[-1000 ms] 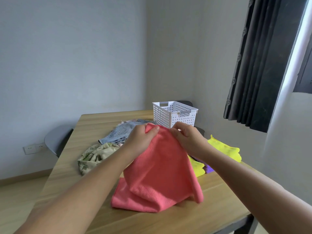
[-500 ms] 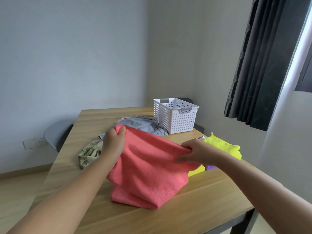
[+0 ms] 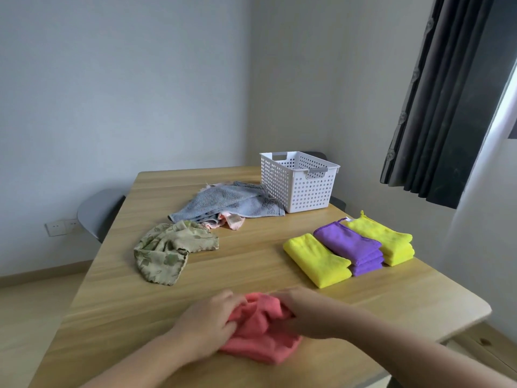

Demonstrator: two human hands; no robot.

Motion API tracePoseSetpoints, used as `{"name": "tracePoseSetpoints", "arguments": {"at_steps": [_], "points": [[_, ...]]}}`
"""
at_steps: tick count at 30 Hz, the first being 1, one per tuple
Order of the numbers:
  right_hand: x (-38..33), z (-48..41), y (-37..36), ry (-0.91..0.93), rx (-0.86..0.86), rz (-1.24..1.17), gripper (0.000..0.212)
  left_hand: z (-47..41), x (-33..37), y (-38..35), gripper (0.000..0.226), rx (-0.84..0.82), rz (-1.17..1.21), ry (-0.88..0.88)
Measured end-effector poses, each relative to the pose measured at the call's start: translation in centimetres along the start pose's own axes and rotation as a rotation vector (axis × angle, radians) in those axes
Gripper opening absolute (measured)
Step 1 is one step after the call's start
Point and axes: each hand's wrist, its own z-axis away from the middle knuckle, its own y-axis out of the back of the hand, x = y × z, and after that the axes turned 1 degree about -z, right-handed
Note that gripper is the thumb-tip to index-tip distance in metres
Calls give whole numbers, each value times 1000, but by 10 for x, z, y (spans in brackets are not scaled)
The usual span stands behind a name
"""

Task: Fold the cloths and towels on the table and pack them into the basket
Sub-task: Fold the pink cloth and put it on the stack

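Note:
A coral pink cloth (image 3: 261,336) lies bunched on the near part of the wooden table (image 3: 251,264). My left hand (image 3: 208,322) grips its left side and my right hand (image 3: 305,312) grips its right side. A white perforated basket (image 3: 299,182) stands at the far right of the table. Folded cloths lie to the right: a yellow one (image 3: 317,260), a purple stack (image 3: 351,247) and a yellow stack (image 3: 384,238). Unfolded at the back lie a grey-blue towel (image 3: 226,204), a pale pink cloth (image 3: 229,221) under it, and a green patterned cloth (image 3: 167,250).
A grey chair (image 3: 98,211) stands at the table's left side, another chair back shows behind the basket. A dark curtain (image 3: 447,93) hangs at the right. The table's right edge (image 3: 475,312) is rounded and close to the folded stacks.
Both hands have brought the pink cloth down from the air onto the near table and drawn together over it. The view has tilted down, revealing the folded stacks.

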Motion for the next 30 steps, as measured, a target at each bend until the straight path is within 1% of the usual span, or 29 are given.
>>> {"name": "tracePoseSetpoints", "arguments": {"at_steps": [1, 2, 3, 4, 5, 6, 7, 8, 9, 10, 11, 12, 13, 14, 16, 18, 22, 25, 27, 28, 30], "points": [[-1, 2, 11, -43, -80, -118, 13, -7, -4, 9, 21, -111, 112, -1], [0, 0, 23, -96, -164, -177, 18, -14, -6, 22, 23, -218, 212, 12], [1, -3, 36, -134, -227, -169, 20, -23, -11, 33, 27, -317, 242, 34], [2, -8, 46, -158, -251, -131, 19, -30, -14, 42, 28, -390, 211, 52], [5, -18, 57, -175, -234, -79, 15, -43, -19, 52, 27, -397, 123, 67], [8, -27, 67, -206, -175, -13, 10, -55, -23, 63, 25, -354, 11, 95], [13, -40, 85, -238, -56, 55, 10, -71, -29, 82, 25, -239, -111, 133], [17, -49, 102, -278, 115, 102, 15, -85, -33, 100, 26, -55, -191, 190], [19, -55, 124, -302, 328, 83, 20, -97, -37, 122, 27, 217, -169, 249], [20, -62, 150, -306, 546, 23, 22, -110, -41, 150, 28, 512, -73, 296], [19, -65, 176, -288, 744, -47, 22, -117, -39, 177, 32, 758, 54, 307], [17, -66, 198, -252, 888, -92, 23, -119, -33, 200, 34, 907, 144, 276], [16, -68, 216, -222, 962, -107, 23, -122, -30, 219, 35, 976, 181, 242], [15, -70, 227, -199, 994, -114, 21, -122, -25, 232, 34, 1005, 202, 205], [15, -73, 233, -178, 991, -99, 12, -122, -20, 239, 33, 1034, 251, 169], [16, -74, 225, -170, 933, -92, 8, -117, -21, 235, 36, 1034, 298, 177], [18, -65, 199, -148, 836, -147, 12, -97, -24, 216, 43, 1007, 392, 223], [18, -51, 180, -96, 726, -295, 13, -79, -26, 195, 43, 959, 487, 240], [16, -37, 166, -77, 650, -390, 18, -65, -27, 177, 39, 928, 542, 277], [17, -31, 158, -81, 617, -433, 17, -57, -28, 168, 37, 909, 561, 304], [18, -14, 134, -101, 551, -514, 4, -38, -28, 144, 38, 853, 594, 343]]}}
